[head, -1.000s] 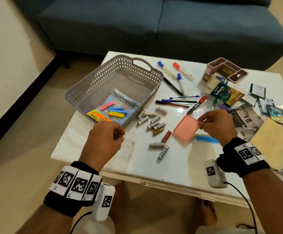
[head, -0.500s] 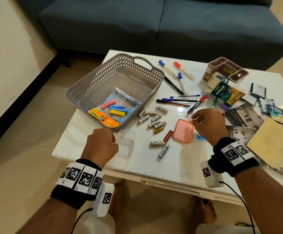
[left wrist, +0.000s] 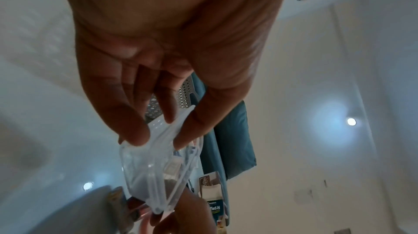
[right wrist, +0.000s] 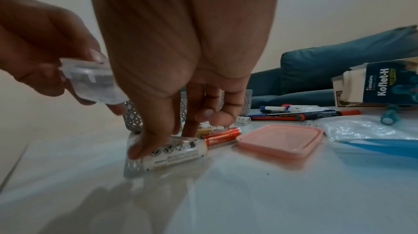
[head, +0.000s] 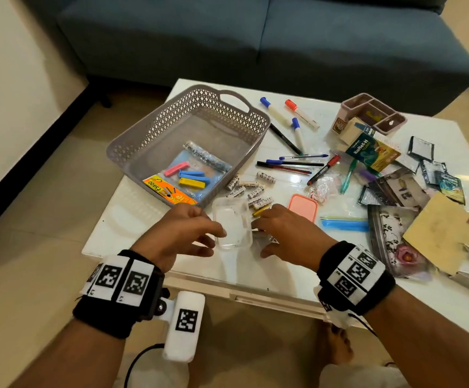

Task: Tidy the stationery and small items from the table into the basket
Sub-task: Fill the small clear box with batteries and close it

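Basket (head: 171, 127): grey lattice, on the counter's (head: 283, 264) far left corner, long axis running from the near-left edge toward the far-right; a packet of coloured clips (head: 188, 177) lies flat inside.
Clear box (head: 231, 225): lifted off the counter just at the basket's near corner, long axis pointing away from me.
My left hand (head: 181, 233): fingers and thumb pinch the clear box by its left rim.
My right hand (head: 283, 233): fingers bent down, thumb and fingertips closing round a white battery (right wrist: 176, 152) lying on its side near the counter's front edge.
Red battery (right wrist: 222, 136): just beyond the white one, end-on to it.
Pink lid (head: 303, 207): flat, just right of my right hand.
Other batteries (head: 248, 189): scattered beside the basket's right wall.
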